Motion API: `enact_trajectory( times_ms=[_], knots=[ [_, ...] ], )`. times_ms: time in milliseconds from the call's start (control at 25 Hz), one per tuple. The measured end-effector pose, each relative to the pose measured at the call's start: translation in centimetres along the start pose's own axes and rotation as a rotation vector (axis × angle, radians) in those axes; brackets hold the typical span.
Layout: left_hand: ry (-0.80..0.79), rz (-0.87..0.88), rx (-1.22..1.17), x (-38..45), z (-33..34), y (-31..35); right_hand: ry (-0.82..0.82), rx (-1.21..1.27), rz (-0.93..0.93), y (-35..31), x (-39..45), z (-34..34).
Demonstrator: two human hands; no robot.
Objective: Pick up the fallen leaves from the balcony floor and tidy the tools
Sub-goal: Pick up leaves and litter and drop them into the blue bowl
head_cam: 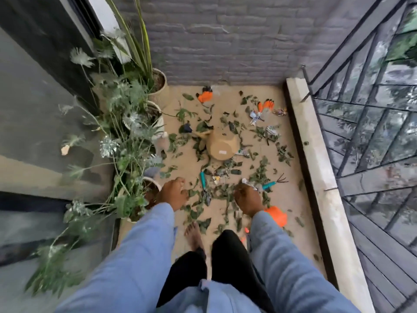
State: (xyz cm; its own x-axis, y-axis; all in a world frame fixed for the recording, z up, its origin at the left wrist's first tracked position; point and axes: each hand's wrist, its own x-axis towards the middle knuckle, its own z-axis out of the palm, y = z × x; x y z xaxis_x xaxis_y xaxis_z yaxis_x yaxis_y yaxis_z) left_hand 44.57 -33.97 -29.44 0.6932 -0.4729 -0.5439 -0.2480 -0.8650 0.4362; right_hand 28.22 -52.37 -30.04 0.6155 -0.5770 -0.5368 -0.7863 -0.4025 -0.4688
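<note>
Several green fallen leaves [225, 195] lie scattered over the tan balcony floor [291, 199]. A teal-handled trowel [204, 184] lies near the middle, and a teal-handled hand rake [274, 182] lies to its right. An overturned tan watering can [222, 145] sits among the leaves. Orange gloves lie at the back, one [205, 96] near the wall and one [266, 105] to its right. My left hand [172, 195] hangs loosely curled above the floor and holds nothing. My right hand [248, 199] hovers over the leaves, fingers pointing down, empty as far as I can see.
Potted plants [126, 141] line the left side along a dark glass door. A grey brick wall closes the back. A concrete curb [316, 168] and metal railing [370, 109] run along the right. An orange object [276, 215] lies by my right wrist. Crumpled paper scraps [256, 116] lie among the leaves.
</note>
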Motion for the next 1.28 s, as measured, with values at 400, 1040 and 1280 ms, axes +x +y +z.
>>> enact_trajectory(
  times_ms=[400, 1040, 1280],
  knots=[
    [-0.059, -0.099, -0.21, 19.7, 4.0, 2.6, -0.226, -0.062, 0.181, 3.9, 21.4, 1.8],
    [-0.188, -0.336, -0.268, 48.0, 30.6, -13.6, -0.484, -0.341, 0.162, 18.9, 51.3, 36.7],
    [-0.245, -0.593, -0.68, 45.4, 28.2, -8.6, -0.035, 0.118, -0.047, 14.6, 47.2, 29.7]
  ],
)
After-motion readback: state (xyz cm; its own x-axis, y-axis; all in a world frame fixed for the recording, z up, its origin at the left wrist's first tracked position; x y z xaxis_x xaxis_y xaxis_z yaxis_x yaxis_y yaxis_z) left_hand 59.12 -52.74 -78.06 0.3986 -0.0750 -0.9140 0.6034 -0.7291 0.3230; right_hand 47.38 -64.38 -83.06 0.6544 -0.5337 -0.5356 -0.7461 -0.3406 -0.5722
